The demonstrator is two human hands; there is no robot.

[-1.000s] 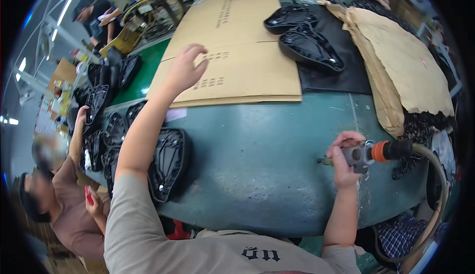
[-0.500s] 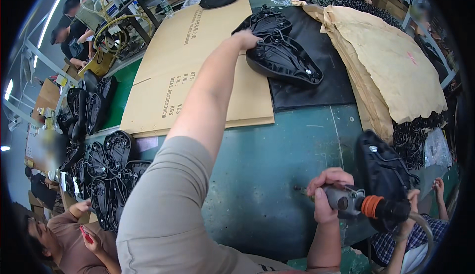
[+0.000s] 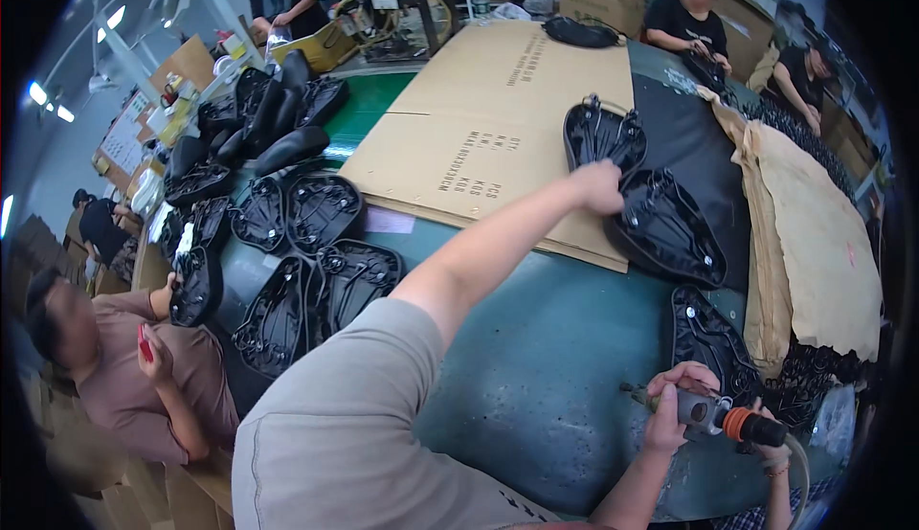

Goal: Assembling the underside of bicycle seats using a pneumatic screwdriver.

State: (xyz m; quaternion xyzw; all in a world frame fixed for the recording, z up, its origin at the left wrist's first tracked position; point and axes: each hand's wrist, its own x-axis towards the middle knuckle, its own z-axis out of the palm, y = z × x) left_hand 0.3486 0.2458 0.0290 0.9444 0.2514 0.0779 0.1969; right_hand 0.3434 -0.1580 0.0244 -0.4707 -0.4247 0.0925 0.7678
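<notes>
Two black saddles lie underside up, the far saddle (image 3: 603, 135) partly on the cardboard and the nearer saddle (image 3: 675, 228) against its near end. My left hand (image 3: 598, 188) reaches across and is closed on the edge where the two meet; its fingertips are partly hidden. Low on the right, my right hand (image 3: 675, 405) is wrapped round a grey air-powered driver (image 3: 706, 413) with an orange ring, a black end and a hose. Its thin tip points left over the table. Just beyond it rests another upturned saddle (image 3: 713, 338).
Several saddles (image 3: 325, 214) crowd the table's left side. Flat cardboard (image 3: 459, 137) and a black sheet (image 3: 684, 133) cover its far part. Brown paper (image 3: 814, 233) lies at right over black metal parts. A co-worker's hand (image 3: 773, 453) is beside the driver; another person (image 3: 153, 377) sits at left.
My view has swung left. My left hand has drawn the two saddles nearer across the cardboard and black sheet. The driver stays in my right hand.
</notes>
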